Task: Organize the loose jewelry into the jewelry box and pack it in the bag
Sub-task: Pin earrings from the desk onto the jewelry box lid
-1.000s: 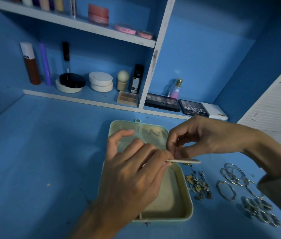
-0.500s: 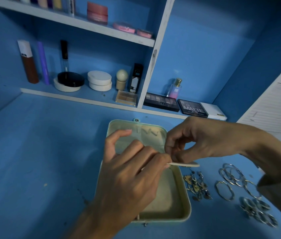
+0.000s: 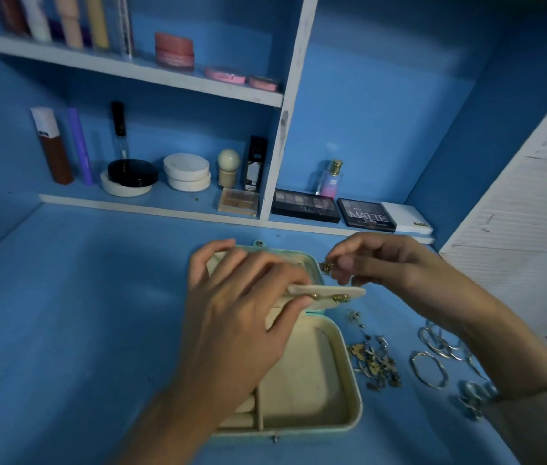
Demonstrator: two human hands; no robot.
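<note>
Blue surface (image 3: 64, 330) bearing one open jewelry box (image 3: 352, 380) with a mint-green shell and cream lining, its lid laid back toward the shelf (image 3: 151, 209).

The grip of the left hand (image 3: 232, 323) pinches one cream earring panel (image 3: 349, 292), held roughly level over the hinge of the box. Two gold studs (image 3: 315, 297) sit along the panel's near edge.

The grip of the right hand (image 3: 383, 263) is narrow, with thumb and fingertips pinching one small gold earring (image 3: 326, 266) above the panel.

Loose jewelry lies on the surface to the right of the box in three groups:
- **Nearest the box:** one heap of small earrings (image 3: 376, 364), too tangled to count.
- **Farther right:** a cluster of silver bangles (image 3: 440, 340), with one single bangle (image 3: 430, 369) just beside it.
- **By the right sleeve (image 3: 534, 417):** silver rings (image 3: 473, 397), partly hidden by it.

On the shelf behind stand two dark eyeshadow palettes (image 3: 305, 206) and one perfume bottle (image 3: 331, 177).
</note>
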